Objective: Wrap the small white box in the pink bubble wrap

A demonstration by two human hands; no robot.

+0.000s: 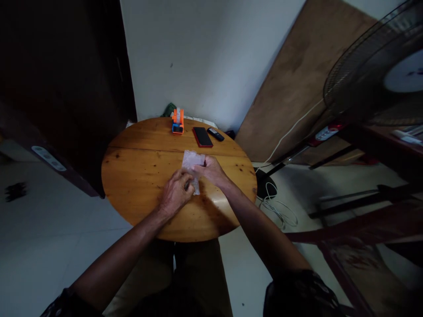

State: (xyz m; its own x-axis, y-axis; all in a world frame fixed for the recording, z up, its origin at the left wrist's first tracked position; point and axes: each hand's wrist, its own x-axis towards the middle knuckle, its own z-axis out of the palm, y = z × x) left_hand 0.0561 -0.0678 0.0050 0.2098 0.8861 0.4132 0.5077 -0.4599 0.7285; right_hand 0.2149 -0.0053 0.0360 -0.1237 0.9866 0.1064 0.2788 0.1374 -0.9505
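A small clear plastic bag [191, 160] lies on the round wooden table [142, 185]. Both my hands are on it. My left hand [175, 193] is curled over its near end, fingers pinched against the plastic. My right hand [211, 171] grips the bag's right edge with bent fingers. What the bag contains is too dim to make out.
At the table's far edge stand an orange and blue tape dispenser [177, 121], a dark phone with a red rim [202, 136] and a small black remote [215, 134]. A standing fan [380, 75] is at the right, a leaning board [291, 83] behind, white cables [277, 207] on the floor.
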